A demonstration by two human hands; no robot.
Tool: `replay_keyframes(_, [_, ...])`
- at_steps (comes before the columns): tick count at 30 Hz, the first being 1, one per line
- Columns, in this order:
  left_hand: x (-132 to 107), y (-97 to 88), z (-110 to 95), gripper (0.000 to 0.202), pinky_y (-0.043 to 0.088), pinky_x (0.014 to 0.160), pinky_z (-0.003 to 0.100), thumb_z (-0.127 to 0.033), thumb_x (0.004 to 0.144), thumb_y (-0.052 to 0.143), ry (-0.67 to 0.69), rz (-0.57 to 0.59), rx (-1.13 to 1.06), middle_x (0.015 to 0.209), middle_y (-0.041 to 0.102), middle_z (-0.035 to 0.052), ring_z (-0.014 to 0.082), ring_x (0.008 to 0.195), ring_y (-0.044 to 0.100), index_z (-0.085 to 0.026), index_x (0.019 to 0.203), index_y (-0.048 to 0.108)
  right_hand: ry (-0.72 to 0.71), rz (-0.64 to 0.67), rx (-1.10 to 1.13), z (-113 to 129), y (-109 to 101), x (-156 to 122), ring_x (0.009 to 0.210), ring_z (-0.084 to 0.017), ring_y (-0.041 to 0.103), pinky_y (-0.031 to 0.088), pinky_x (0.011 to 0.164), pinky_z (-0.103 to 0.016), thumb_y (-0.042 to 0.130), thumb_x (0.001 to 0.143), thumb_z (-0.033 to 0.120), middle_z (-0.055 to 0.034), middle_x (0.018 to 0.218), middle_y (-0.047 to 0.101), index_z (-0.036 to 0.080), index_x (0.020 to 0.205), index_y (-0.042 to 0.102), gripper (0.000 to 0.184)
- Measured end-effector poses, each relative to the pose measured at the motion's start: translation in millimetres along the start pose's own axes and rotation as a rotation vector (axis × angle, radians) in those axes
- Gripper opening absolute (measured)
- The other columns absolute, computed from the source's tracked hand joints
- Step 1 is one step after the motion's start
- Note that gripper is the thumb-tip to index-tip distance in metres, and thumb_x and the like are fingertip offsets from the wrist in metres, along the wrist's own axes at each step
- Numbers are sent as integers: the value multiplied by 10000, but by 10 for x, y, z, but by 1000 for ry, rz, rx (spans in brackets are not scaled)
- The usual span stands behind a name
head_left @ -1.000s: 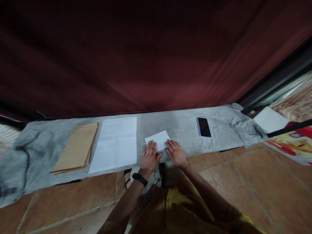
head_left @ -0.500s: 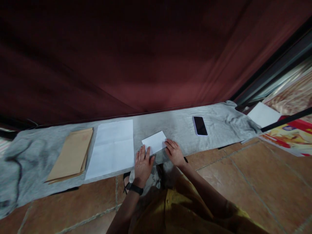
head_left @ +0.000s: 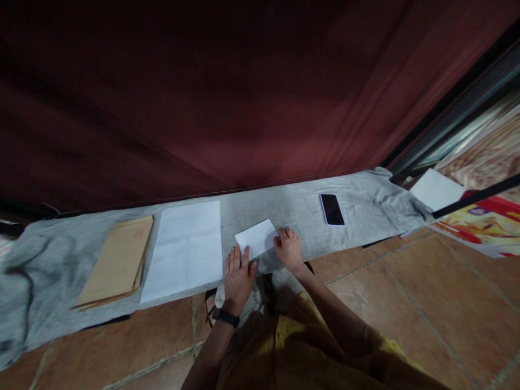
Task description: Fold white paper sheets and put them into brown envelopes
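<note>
A small folded white paper lies on a grey cloth spread along the floor. My left hand rests flat with fingers stretched out, its fingertips at the paper's near left corner. My right hand has its fingers curled against the paper's right edge. A black band sits on my left wrist.
To the left lie a large white sheet and a stack of brown envelopes. A dark phone lies to the right on the cloth. A white sheet and a colourful print are at far right. A dark red curtain hangs behind; tiled floor in front.
Both hands have slid back off the folded paper toward me. The right hand's fingers have curled at the paper's right edge. The view has shifted slightly.
</note>
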State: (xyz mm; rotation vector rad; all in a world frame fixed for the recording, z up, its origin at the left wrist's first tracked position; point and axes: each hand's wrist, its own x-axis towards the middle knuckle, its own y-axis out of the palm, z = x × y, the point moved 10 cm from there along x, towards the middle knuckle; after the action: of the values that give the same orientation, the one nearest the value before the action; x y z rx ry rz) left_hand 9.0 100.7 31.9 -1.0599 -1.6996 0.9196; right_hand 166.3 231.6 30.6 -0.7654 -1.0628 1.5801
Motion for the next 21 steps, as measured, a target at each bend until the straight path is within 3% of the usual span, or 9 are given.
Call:
replay_keyframes(9, [14, -13, 32, 508, 350, 1180, 547, -371, 993, 441, -32, -2, -38, 1551, 441, 207, 329, 1472, 371, -142, 1443, 501, 55, -8, 124, -106, 57, 93, 1009, -238, 580, 421, 893, -338, 552, 937, 262, -90, 1069, 654, 212, 1100, 682, 215])
replay_keyframes(14, [20, -24, 24, 502, 347, 1184, 541, -349, 980, 471, -43, -3, -37, 1537, 454, 216, 338, 1471, 368, -118, 1423, 518, 105, -70, 419, -181, 94, 132, 1012, -255, 603, 460, 907, -367, 573, 857, 233, -101, 997, 669, 184, 951, 652, 132])
replay_keyframes(21, [14, -32, 52, 506, 356, 1178, 554, -332, 966, 501, -49, -5, -78, 1538, 448, 225, 348, 1462, 380, -120, 1425, 512, 242, 93, 783, -257, 312, 142, 672, -179, 633, 507, 634, -278, 620, 792, 256, 13, 732, 640, 213, 966, 617, 179])
